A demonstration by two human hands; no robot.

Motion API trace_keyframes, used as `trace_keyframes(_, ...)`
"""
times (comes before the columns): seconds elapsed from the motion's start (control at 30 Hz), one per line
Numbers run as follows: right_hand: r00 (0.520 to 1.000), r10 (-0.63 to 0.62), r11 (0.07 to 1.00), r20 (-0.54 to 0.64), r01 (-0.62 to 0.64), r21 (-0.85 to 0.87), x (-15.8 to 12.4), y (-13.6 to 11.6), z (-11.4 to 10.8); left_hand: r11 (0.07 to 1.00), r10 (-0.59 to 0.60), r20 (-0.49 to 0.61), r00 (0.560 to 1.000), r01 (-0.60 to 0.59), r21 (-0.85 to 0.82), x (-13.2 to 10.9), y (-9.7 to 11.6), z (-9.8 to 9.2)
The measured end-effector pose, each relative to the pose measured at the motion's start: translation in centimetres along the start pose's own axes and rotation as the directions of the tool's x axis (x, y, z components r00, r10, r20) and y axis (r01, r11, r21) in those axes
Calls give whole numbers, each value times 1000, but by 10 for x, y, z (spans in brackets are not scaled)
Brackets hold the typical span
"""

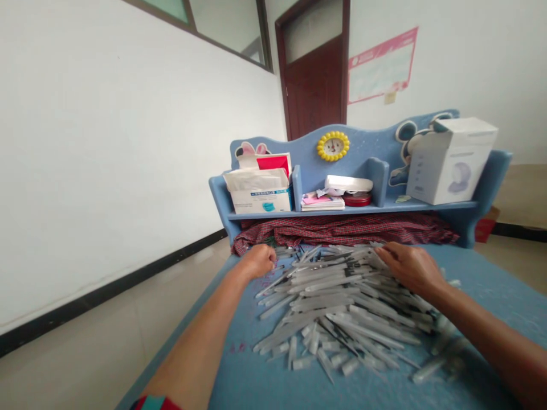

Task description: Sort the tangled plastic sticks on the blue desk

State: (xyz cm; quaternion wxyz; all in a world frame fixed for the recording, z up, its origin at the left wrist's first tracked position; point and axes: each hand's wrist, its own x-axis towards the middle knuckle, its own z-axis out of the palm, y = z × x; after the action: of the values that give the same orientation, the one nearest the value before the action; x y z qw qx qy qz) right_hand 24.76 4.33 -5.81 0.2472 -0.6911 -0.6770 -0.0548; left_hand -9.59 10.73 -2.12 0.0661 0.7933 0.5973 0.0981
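A blue bench (248,387) carried a matching shelf unit (367,139) along its far edge. Red plaid cloth (342,229) lay bunched below the shelf, just behind a wide heap of translucent pen-like tubes (325,290) on the bench. Above stood a white carton (450,165) at right and a mask box (265,200) at left. The right hand (410,265) bent over the heap's far right, the left hand (258,261) curled beside its far left; I could not tell whether either gripped anything. Between the boxes sat a red round tin (357,200).
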Motion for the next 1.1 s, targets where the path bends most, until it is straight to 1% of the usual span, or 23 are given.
trace_keyframes(0.1,998,-24,999,-54,26,26,-2,0,-2,996,-41,95,995,33,87,1,-4,11)
trace_keyframes(0.17,996,-46,997,-75,50,50,-4,0,-3,992,-56,125,991,41,121,1,-3,14)
trace_keyframes(0.23,994,-58,995,-89,65,81,-5,-2,-5,990,-48,122,991,31,139,1,-1,13)
trace_keyframes(0.3,992,-66,988,-107,79,129,-7,-5,-7,989,-11,90,996,-3,148,-2,5,8)
trace_keyframes(0.4,986,-98,970,-137,125,207,-10,-14,-11,984,109,15,994,-110,142,-9,28,-3)
trace_keyframes(0.47,978,-147,948,-147,181,261,-14,-22,-16,967,223,-29,974,-218,129,-17,51,-9)
trace_keyframes(0.53,969,-207,911,-139,242,334,-18,-30,-21,930,357,-77,931,-346,120,-25,76,-10)
trace_keyframes(0.6,963,-247,854,-111,270,445,-21,-37,-24,862,505,-141,851,-490,129,-33,99,-9)
trace_keyframes(0.67,964,-257,781,-66,248,573,-23,-42,-26,796,605,-174,777,-587,148,-38,116,-5)
trace_keyframes(0.77,973,-228,659,29,133,741,-23,-45,-26,740,672,-171,721,-645,188,-39,132,-4)
trace_keyframes(0.87,969,-199,519,144,-21,855,-21,-44,-27,711,702,-160,694,-668,220,-34,140,-7)
trace_keyframes(0.97,955,-214,381,206,-113,918,-18,-42,-29,700,714,-193,673,-684,206,-30,141,-8)
trace_keyframes(1.03,943,-236,325,233,-150,934,-17,-40,-28,693,720,-227,656,-698,179,-28,139,-5)
trace_keyframes(1.1,931,-262,300,254,-171,938,-17,-38,-26,686,723,-249,644,-712,153,-27,136,1)
